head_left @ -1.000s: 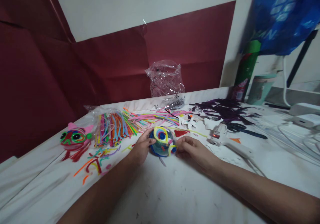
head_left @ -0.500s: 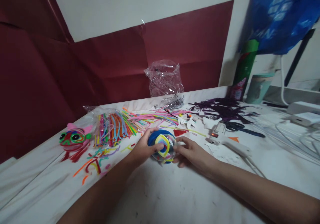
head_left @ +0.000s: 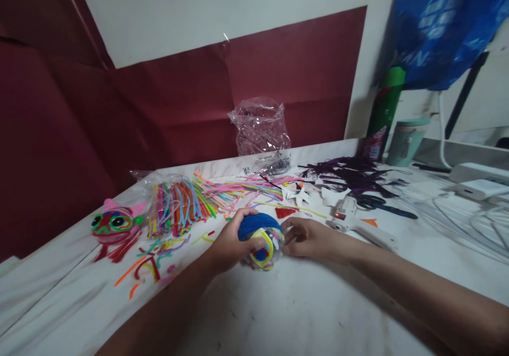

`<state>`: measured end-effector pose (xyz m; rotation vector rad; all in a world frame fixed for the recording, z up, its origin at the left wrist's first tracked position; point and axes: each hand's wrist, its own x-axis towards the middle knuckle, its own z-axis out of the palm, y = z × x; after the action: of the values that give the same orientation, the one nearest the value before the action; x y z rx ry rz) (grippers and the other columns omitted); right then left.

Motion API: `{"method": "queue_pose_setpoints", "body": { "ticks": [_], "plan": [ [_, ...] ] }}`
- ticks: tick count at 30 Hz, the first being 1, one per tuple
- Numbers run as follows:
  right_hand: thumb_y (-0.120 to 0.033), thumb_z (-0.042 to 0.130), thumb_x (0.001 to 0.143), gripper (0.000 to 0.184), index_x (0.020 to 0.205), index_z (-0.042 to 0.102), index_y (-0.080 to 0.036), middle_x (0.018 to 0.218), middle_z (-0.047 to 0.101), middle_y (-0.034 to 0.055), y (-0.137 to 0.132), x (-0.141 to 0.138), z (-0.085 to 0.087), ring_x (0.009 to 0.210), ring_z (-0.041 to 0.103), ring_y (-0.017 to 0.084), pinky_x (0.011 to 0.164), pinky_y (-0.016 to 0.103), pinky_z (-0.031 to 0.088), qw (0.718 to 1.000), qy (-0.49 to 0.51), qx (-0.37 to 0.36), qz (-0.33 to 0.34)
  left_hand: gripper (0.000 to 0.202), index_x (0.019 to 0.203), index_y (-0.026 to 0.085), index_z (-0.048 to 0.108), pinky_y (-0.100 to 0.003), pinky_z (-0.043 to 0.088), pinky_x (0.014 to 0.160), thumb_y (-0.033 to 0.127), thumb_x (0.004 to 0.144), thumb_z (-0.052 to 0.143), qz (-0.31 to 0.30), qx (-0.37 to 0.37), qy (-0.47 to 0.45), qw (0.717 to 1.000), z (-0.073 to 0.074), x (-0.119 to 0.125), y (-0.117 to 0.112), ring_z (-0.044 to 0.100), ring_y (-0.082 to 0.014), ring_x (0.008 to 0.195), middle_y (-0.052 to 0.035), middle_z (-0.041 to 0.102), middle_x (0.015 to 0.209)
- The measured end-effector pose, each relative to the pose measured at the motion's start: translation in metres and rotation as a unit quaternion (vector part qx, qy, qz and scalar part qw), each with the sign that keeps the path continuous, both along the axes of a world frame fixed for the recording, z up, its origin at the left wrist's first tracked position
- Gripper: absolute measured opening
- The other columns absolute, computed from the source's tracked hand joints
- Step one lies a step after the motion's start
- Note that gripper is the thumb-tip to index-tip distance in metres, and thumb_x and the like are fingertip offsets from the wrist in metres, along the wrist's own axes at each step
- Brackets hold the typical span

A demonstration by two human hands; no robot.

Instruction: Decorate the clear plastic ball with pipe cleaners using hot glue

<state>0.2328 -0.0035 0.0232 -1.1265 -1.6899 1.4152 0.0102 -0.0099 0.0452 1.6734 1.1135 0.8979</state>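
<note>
My left hand [head_left: 237, 243] is wrapped round the left side of a decorated ball [head_left: 260, 219], with the thumb across its front. The ball is partly clear plastic, with blue fuzzy strips over its top and a yellow, white and blue eye-like patch on the side toward me. At its right edge, my right hand [head_left: 304, 238] has its fingers bent, the tips against the ball; whether they also pinch a small piece there is hidden. Beyond the ball lies a small red triangle [head_left: 285, 213].
At left stands a pink and red decorated figure [head_left: 115, 223], near bagged pipe cleaners [head_left: 178, 205] and loose cut pieces [head_left: 153, 263]. To the right lie a white glue gun [head_left: 360, 224], dark-handled scissors [head_left: 387, 206] and purple strands [head_left: 352, 173]. Behind are a clear bag [head_left: 262, 131] and a green cup [head_left: 407, 141].
The ball has turned a little in my left hand, showing more of its blue top. My right hand's fingers have curled in closer at its right edge. The view has shifted slightly.
</note>
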Motion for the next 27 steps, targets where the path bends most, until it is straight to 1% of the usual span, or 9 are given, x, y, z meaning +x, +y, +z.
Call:
{"method": "queue_pose_setpoints", "body": {
  "ticks": [2, 5, 7, 9, 11, 15, 20, 23, 27],
  "plan": [
    [-0.024, 0.073, 0.060, 0.026, 0.085, 0.065, -0.018, 0.073, 0.069, 0.0011, 0.003, 0.016, 0.017, 0.066, 0.062, 0.016, 0.061, 0.028, 0.048, 0.991, -0.051, 0.113, -0.054, 0.061, 0.116, 0.023, 0.052, -0.033, 0.050, 0.075, 0.036, 0.062, 0.077, -0.006, 0.011, 0.012, 1.000, 0.001, 0.002, -0.002, 0.060, -0.0257, 0.091, -0.0057, 0.061, 0.106],
    [-0.029, 0.060, 0.075, 0.020, 0.092, 0.066, -0.018, 0.086, 0.073, 0.0062, 0.007, 0.046, 0.051, 0.077, 0.066, 0.021, 0.068, 0.032, 0.050, 0.942, -0.117, 0.262, -0.172, 0.061, 0.116, 0.023, 0.053, -0.034, 0.049, 0.080, 0.037, 0.062, 0.076, -0.012, 0.033, 0.040, 0.999, 0.003, 0.003, -0.005, 0.059, -0.0285, 0.099, -0.0075, 0.060, 0.113],
    [-0.029, 0.049, 0.085, 0.024, 0.098, 0.065, -0.017, 0.091, 0.074, 0.0079, 0.008, 0.067, 0.069, 0.079, 0.068, 0.021, 0.067, 0.030, 0.051, 0.908, -0.211, 0.285, -0.223, 0.062, 0.118, 0.024, 0.053, -0.034, 0.051, 0.075, 0.040, 0.063, 0.076, -0.012, 0.023, 0.049, 0.998, 0.003, 0.004, -0.005, 0.060, -0.0293, 0.098, -0.0087, 0.059, 0.117],
    [-0.024, 0.043, 0.087, 0.027, 0.096, 0.066, -0.016, 0.089, 0.074, 0.0078, 0.009, 0.087, 0.077, 0.079, 0.068, 0.020, 0.067, 0.027, 0.050, 0.864, -0.335, 0.282, -0.249, 0.063, 0.119, 0.025, 0.052, -0.033, 0.052, 0.070, 0.040, 0.063, 0.075, -0.003, 0.013, 0.056, 0.998, 0.003, 0.005, -0.005, 0.060, -0.0301, 0.097, -0.0101, 0.057, 0.122],
    [-0.022, 0.050, 0.082, 0.021, 0.088, 0.068, -0.016, 0.086, 0.074, 0.0089, 0.008, 0.102, 0.071, 0.078, 0.068, 0.022, 0.067, 0.028, 0.048, 0.833, -0.416, 0.264, -0.253, 0.063, 0.120, 0.025, 0.053, -0.032, 0.053, 0.067, 0.041, 0.062, 0.076, 0.002, 0.010, 0.048, 0.999, 0.003, 0.007, -0.006, 0.061, -0.0303, 0.097, -0.0106, 0.056, 0.124],
    [-0.021, 0.064, 0.066, 0.013, 0.077, 0.069, -0.016, 0.082, 0.073, 0.0133, 0.005, 0.117, 0.033, 0.080, 0.067, 0.030, 0.064, 0.032, 0.046, 0.791, -0.520, 0.231, -0.223, 0.061, 0.117, 0.025, 0.056, -0.032, 0.053, 0.064, 0.042, 0.061, 0.076, 0.028, 0.020, 0.021, 0.999, 0.005, 0.010, -0.009, 0.063, -0.0292, 0.091, -0.0111, 0.058, 0.122],
    [-0.016, 0.061, 0.064, 0.005, 0.065, 0.064, -0.019, 0.077, 0.071, 0.0121, -0.003, 0.116, -0.003, 0.079, 0.066, 0.030, 0.064, 0.033, 0.045, 0.770, -0.559, 0.242, -0.190, 0.063, 0.117, 0.024, 0.055, -0.033, 0.053, 0.067, 0.041, 0.060, 0.076, 0.008, 0.020, 0.051, 0.998, 0.008, 0.007, -0.008, 0.063, -0.0287, 0.091, -0.0091, 0.060, 0.117],
    [-0.018, 0.057, 0.071, 0.006, 0.066, 0.060, -0.020, 0.077, 0.070, 0.0138, -0.005, 0.118, -0.009, 0.076, 0.065, 0.029, 0.064, 0.033, 0.045, 0.769, -0.552, 0.255, -0.198, 0.062, 0.115, 0.024, 0.055, -0.036, 0.052, 0.078, 0.040, 0.060, 0.077, -0.018, 0.040, 0.048, 0.998, 0.006, 0.003, -0.004, 0.062, -0.0293, 0.096, -0.0083, 0.061, 0.116],
    [-0.020, 0.051, 0.077, 0.008, 0.073, 0.058, -0.018, 0.077, 0.068, 0.0174, -0.012, 0.121, 0.000, 0.071, 0.063, 0.028, 0.062, 0.035, 0.045, 0.781, -0.518, 0.274, -0.214, 0.063, 0.118, 0.024, 0.053, -0.037, 0.050, 0.084, 0.038, 0.061, 0.076, -0.044, 0.031, 0.037, 0.998, 0.001, -0.002, 0.001, 0.060, -0.0304, 0.102, -0.0088, 0.059, 0.121]
  ]
}}
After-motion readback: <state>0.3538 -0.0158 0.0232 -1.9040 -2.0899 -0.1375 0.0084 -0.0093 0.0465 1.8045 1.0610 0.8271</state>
